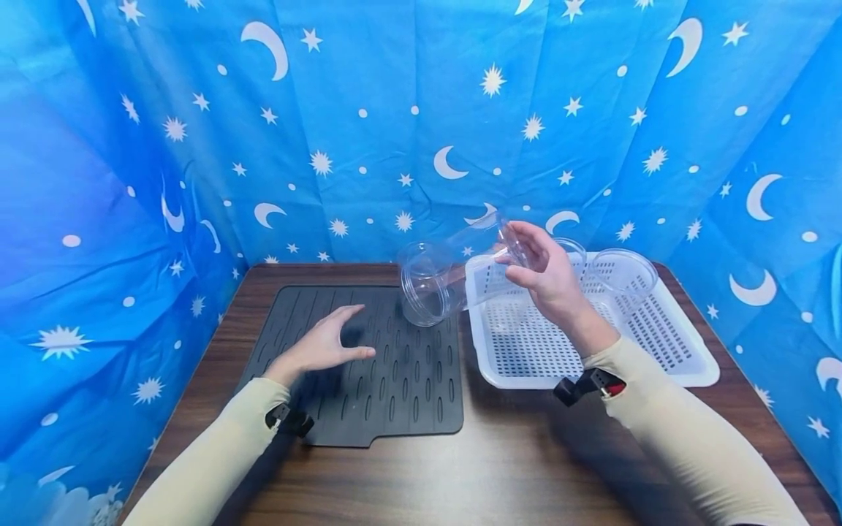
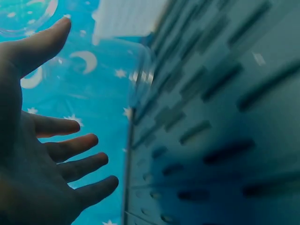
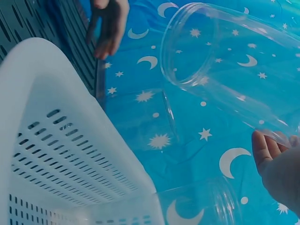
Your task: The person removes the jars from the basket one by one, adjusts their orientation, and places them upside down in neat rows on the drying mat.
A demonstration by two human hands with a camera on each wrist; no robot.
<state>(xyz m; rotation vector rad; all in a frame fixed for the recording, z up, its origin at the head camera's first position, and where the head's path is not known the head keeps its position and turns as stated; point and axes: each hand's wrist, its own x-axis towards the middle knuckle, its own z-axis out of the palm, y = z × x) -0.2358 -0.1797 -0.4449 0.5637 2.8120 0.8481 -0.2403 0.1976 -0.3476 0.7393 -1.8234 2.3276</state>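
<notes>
My right hand (image 1: 547,274) grips a clear plastic jar (image 1: 476,256) near one end. The jar is tilted, its wide round mouth facing down and left; the right wrist view shows this mouth large, with the fingers at the opposite end. Behind that mouth, a second clear jar (image 2: 101,70) stands on the back right of a dark grey ridged mat (image 1: 395,409). Above the mat is my left hand (image 1: 325,343), holding nothing, its thumb spread from its fingers. Two more clear jars, one at the right (image 1: 623,281) and one partly behind my right hand (image 1: 572,252), are in a white basket (image 1: 526,381).
The perforated basket stands right of the mat on a brown wooden table (image 1: 473,467). A blue curtain (image 1: 395,95) with moons and stars hangs behind the table and along both sides.
</notes>
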